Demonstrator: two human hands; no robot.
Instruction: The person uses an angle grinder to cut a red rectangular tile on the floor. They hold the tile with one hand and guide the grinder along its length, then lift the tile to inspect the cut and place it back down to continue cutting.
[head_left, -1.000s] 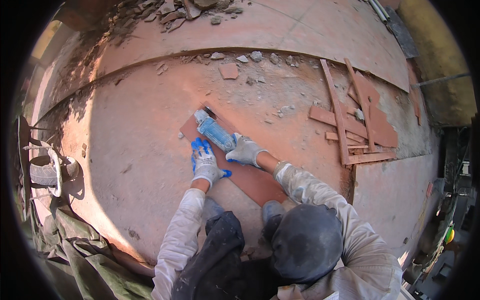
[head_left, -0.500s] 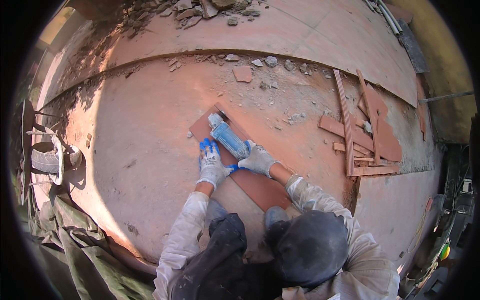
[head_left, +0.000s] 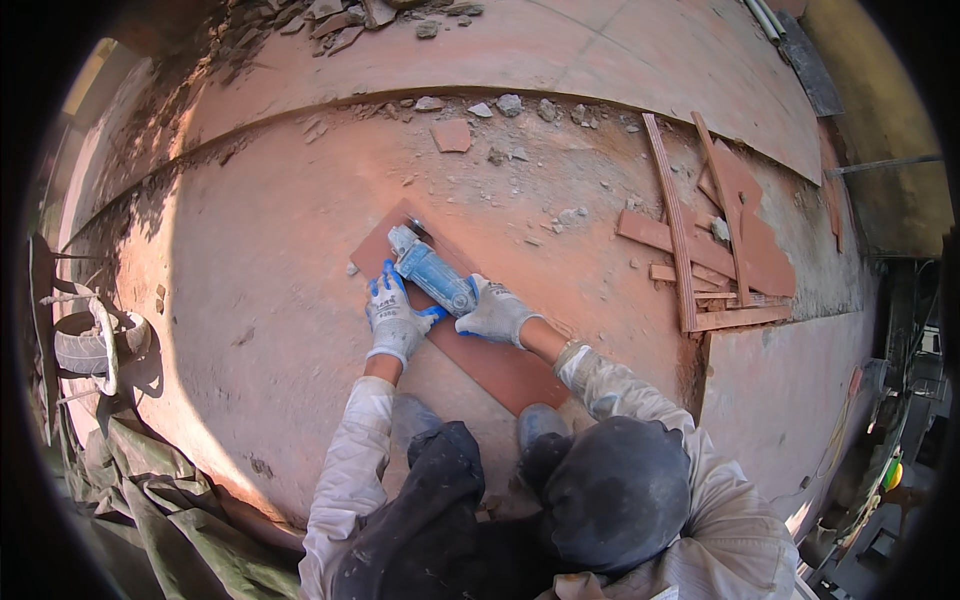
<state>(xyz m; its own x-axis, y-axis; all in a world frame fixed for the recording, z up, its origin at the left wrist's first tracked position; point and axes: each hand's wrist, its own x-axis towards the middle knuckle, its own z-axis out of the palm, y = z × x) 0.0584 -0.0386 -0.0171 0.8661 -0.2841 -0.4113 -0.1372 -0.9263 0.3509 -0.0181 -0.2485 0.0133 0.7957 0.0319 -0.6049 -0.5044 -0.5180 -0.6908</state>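
A blue angle grinder (head_left: pixel 436 278) lies slantwise over a long reddish-brown tile (head_left: pixel 500 374) on the floor in front of me. Its grey head and disc point to the tile's far end, beside a dark cut line. My right hand (head_left: pixel 495 310), in a grey glove with blue coating, is closed around the grinder's near end. Along the tile's left edge rests my left hand (head_left: pixel 396 316), gloved alike. Its fingers stretch forward beside the grinder, and its thumb reaches right, just below the tool body. The tile's surface beneath the grinder is hidden.
Reddish strips and broken tile pieces (head_left: pixel 740 245) lie to the right. Stone rubble (head_left: pixel 508 105) follows the step at the back. A tyre (head_left: pixel 85 342) is at far left, above a green tarpaulin (head_left: pixel 190 500). My shoes (head_left: pixel 540 424) stand near the tile's close end.
The whole view has shifted slightly, so the scene sits further left and higher. Both hands and the grinder keep nearly the same place on the tile.
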